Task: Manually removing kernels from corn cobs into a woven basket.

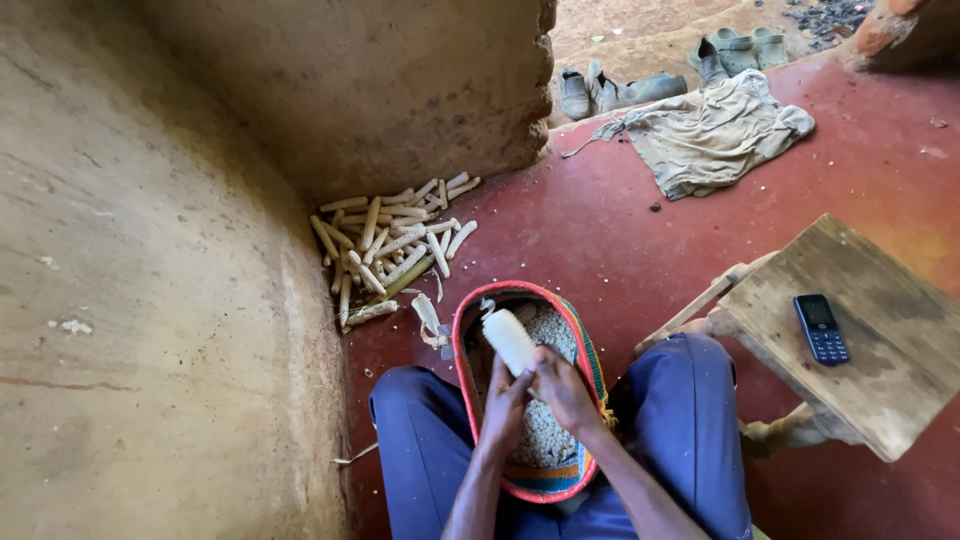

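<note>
Both hands grip a pale maize cob [507, 338] over a woven basket [466, 330] with a red rim, held between my knees. My left hand [505, 402] wraps the cob's near end from the left, and my right hand [563, 387] closes on it from the right. The cob's far end points away from me. Loose pale kernels [545, 435] lie inside the basket under the hands. My legs in blue trousers [425, 440] flank the basket.
A pile of bare cobs [390, 240] lies by the mud wall [150, 300] ahead left. A wooden stool [880, 360] with a dark phone [821, 328] stands on my right. A crumpled cloth [710, 130] and shoes [600, 92] lie on the red floor farther off.
</note>
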